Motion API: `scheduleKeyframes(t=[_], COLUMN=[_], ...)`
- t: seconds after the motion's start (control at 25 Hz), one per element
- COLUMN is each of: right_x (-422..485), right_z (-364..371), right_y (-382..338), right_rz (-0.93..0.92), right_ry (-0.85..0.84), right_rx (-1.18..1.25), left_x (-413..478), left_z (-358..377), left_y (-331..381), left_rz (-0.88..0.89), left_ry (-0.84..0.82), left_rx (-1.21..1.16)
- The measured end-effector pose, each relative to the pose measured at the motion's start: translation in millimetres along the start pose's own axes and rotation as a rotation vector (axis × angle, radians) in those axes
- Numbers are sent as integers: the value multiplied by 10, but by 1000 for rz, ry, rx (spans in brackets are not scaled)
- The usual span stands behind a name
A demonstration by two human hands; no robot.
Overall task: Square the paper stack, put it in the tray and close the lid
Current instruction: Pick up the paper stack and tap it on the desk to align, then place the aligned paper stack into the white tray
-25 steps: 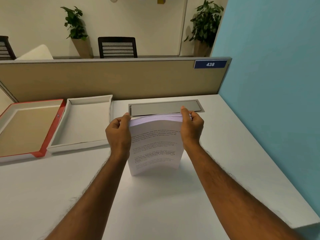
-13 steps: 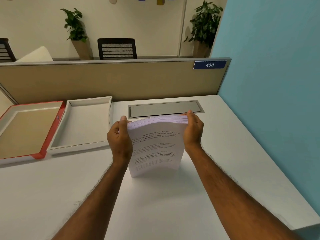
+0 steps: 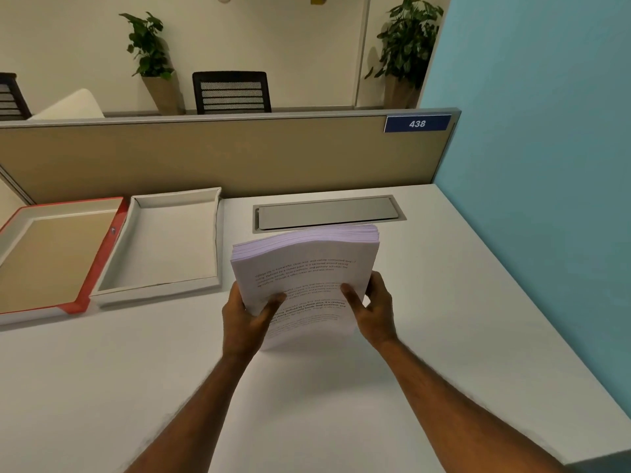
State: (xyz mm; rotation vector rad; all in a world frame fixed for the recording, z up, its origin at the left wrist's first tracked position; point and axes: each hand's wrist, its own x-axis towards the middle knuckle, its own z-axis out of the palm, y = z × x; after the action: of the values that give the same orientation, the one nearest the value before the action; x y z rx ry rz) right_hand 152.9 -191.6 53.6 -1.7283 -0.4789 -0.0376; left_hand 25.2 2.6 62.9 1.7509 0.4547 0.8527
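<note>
A thick stack of printed paper stands on its lower edge on the white desk, leaning back, its top edge bowed and slightly fanned. My left hand grips its lower left side with the thumb on the front page. My right hand grips the lower right side the same way. The white tray lies open to the left of the stack with nothing inside. Its red-edged lid lies inside-up further left, touching the tray.
A grey cable hatch is set into the desk just behind the stack. A tan partition closes the back and a blue wall the right. The desk's right edge runs diagonally at lower right.
Both hands have slid from the top corners of the stack down to its lower sides. The stack now stands taller above the hands and leans back more.
</note>
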Motion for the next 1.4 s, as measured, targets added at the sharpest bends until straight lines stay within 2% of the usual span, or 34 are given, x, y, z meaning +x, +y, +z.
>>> scheduleKeyframes(t=[0.12, 0.36, 0.68, 0.88, 1.2, 1.4], right_x=[-6, -153, -70, 136, 17, -400], right_z=[73, 211, 149, 237, 737, 1167], right_y=[64, 62, 130, -69, -148, -43], right_rz=[16, 22, 46, 115, 462, 555], right_ry=[-39, 28, -29, -114, -223, -228], right_rx=[30, 114, 19, -79, -96, -98], left_x=[-7, -113, -140, 183, 329, 46], left_z=[47, 133, 156, 54, -556, -1002], left_y=[-57, -97, -151, -119, -409, -684], left_rz=[-12, -2, 30, -145, -514, -651], left_ry=[25, 118, 101, 150, -72, -61], left_rx=[-3, -11, -5, 139, 237, 227])
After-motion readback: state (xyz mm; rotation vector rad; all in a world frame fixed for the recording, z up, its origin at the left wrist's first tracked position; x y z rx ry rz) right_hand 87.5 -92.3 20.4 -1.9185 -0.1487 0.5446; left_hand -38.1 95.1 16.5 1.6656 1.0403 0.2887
